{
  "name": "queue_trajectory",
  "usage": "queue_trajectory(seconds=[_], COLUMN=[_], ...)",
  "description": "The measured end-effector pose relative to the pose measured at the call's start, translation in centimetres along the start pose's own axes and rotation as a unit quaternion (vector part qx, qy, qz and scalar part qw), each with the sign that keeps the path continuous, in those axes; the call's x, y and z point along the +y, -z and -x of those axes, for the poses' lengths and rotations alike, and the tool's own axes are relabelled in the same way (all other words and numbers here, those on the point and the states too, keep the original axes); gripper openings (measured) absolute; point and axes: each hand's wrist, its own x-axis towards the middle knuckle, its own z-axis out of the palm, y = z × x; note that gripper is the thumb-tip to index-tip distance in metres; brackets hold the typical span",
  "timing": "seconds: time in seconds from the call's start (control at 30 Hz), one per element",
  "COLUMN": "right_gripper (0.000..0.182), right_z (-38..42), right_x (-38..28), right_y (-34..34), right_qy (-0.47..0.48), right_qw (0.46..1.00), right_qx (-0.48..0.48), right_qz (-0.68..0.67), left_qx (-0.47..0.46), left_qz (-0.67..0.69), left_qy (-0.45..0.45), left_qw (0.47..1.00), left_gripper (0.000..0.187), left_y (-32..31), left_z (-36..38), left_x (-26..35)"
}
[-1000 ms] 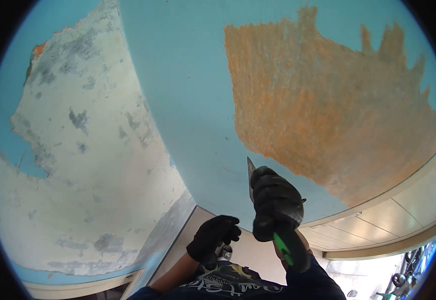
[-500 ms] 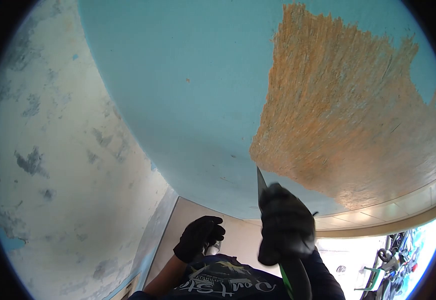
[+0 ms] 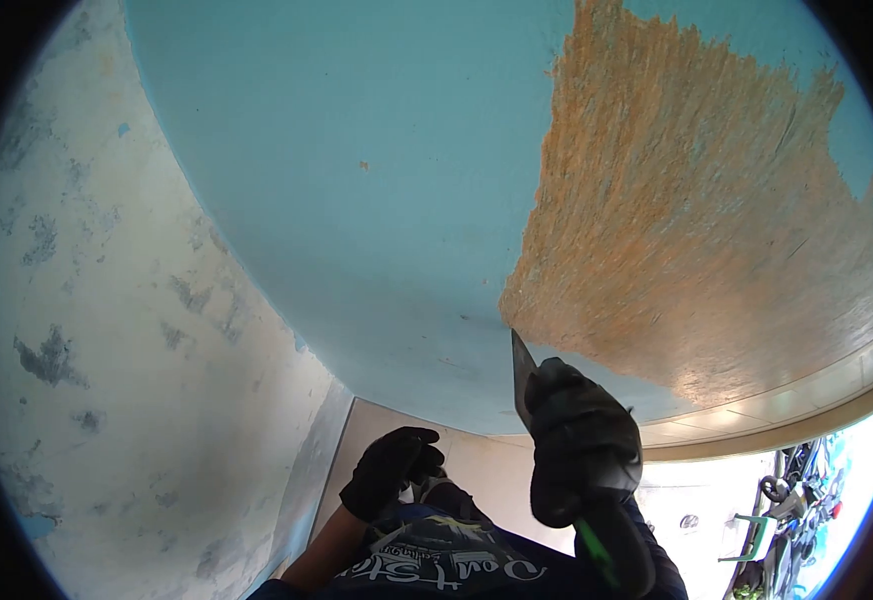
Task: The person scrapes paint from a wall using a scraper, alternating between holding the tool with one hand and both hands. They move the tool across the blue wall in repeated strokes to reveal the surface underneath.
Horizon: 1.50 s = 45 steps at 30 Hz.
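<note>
My right hand (image 3: 585,445), in a black glove, is wrapped round the black and green handle (image 3: 612,545) of a scraper. The thin metal blade (image 3: 520,365) points up, its tip at the lower left corner of a rough, stripped brown patch (image 3: 677,210). Around that patch lies smooth light blue paint (image 3: 357,230). Also gloved in black, my left hand (image 3: 394,470) hovers near my chest, with fingers loosely bent and apart. I see nothing held in it; whitish and dark shapes show just below.
To the left, a whitish wall (image 3: 157,330) with grey blotches meets the blue surface along a curved edge. A pale tiled band (image 3: 787,405) borders the stripped patch at the lower right. Beyond are a green-framed object (image 3: 760,537) and several motorbikes (image 3: 792,500).
My right hand and the scraper handle have shifted slightly right, while the blade tip stays by the patch's corner. My left hand has moved a little left. The whole view has shifted slightly.
</note>
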Motion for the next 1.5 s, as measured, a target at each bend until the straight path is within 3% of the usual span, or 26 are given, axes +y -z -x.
queue_trajectory(seconds=[0.03, 0.07, 0.13, 0.3, 0.43, 0.47, 0.53, 0.57, 0.8, 0.93, 0.97, 1.03, 1.13, 1.2, 1.27, 1.33, 1.37, 1.4, 1.5], right_gripper=[0.014, 0.014, 0.025, 0.025, 0.022, 0.022, 0.023, 0.026, 0.028, 0.026, 0.019, 0.019, 0.022, 0.023, 0.023, 0.031, 0.034, 0.037, 0.022], right_z=[0.1, 0.4, 1.0, -0.3, 0.0, 0.2, -0.3, -0.5, 1.9, 0.9, -0.4, -0.4, 0.4, 0.5, 0.5, 1.6, 0.9, 0.7, 0.3], right_x=[1.7, 2.2, 2.3, 1.8, 1.9, 2.3, 3.4, 3.6, 2.4, 3.5, 3.2, 3.5, 3.6, 3.7, 2.9, 2.9, 4.8, 4.7, 3.2], right_y=[0.2, 0.0, -0.5, 0.7, -1.6, -0.8, 0.9, 1.3, -0.5, 0.7, 1.3, 1.3, 1.6, 1.8, 1.6, 0.9, 0.9, 1.0, 0.0], right_qy=[0.17, 0.172, 0.198, 0.138, 0.201, 0.2, 0.175, 0.201, 0.1, 0.186, 0.217, 0.217, 0.197, 0.189, 0.206, 0.117, 0.258, 0.163, 0.173], right_qw=[0.985, 0.985, 0.967, 0.984, 0.943, 0.943, 0.967, 0.954, 0.949, 0.969, 0.961, 0.96, 0.961, 0.961, 0.955, 0.949, 0.957, 0.974, 0.963], right_qx=[-0.016, -0.013, 0.052, -0.055, 0.137, 0.136, -0.073, -0.085, 0.089, -0.007, -0.058, -0.065, -0.09, -0.107, -0.087, -0.012, -0.024, -0.102, -0.042], right_qz=[-0.01, -0.011, -0.155, -0.093, -0.227, -0.229, -0.171, -0.205, -0.286, -0.161, -0.162, -0.165, -0.172, -0.171, -0.196, -0.293, -0.132, -0.121, -0.203], left_qx=[-0.001, -0.004, -0.009, -0.007, -0.006, -0.006, -0.003, -0.001, 0.011, 0.021, 0.02, 0.021, 0.013, 0.019, 0.015, 0.011, 0.017, 0.022, 0.023], left_qz=[-0.003, -0.026, -0.049, -0.032, -0.033, -0.01, 0.01, 0.01, 0.003, 0.017, -0.031, -0.079, 0.037, -0.025, -0.029, -0.033, -0.039, -0.046, -0.028], left_qy=[-0.001, -0.002, 0.001, 0.011, -0.005, 0.003, 0.006, -0.003, -0.003, 0.004, -0.015, -0.036, 0.008, -0.018, -0.034, -0.052, -0.048, -0.046, -0.045], left_qw=[1.0, 1.0, 0.999, 0.999, 0.999, 1.0, 1.0, 1.0, 1.0, 1.0, 0.999, 0.996, 0.999, 0.999, 0.999, 0.998, 0.998, 0.998, 0.998], left_gripper=[0.034, 0.035, 0.036, 0.037, 0.037, 0.037, 0.037, 0.036, 0.034, 0.034, 0.033, 0.033, 0.029, 0.027, 0.026, 0.026, 0.026, 0.025, 0.024], left_y=[0.2, 0.5, 0.8, 0.6, 0.0, 0.0, -0.2, -0.4, -0.7, -1.5, -1.7, -1.6, -1.1, -0.8, -0.4, -0.6, -0.9, -1.1, -0.8], left_z=[-0.2, -0.4, -0.5, -1.1, -1.5, -1.7, -2.2, -2.3, -2.5, -2.1, -2.1, -2.1, -2.0, -2.2, -2.3, -2.1, -1.8, -1.7, -1.8], left_x=[0.0, 0.0, 0.0, 0.3, 0.1, -0.2, -0.2, -0.3, -0.5, -0.1, 0.2, 0.2, -1.1, -1.2, -1.8, -1.7, -1.4, -1.1, -1.8])
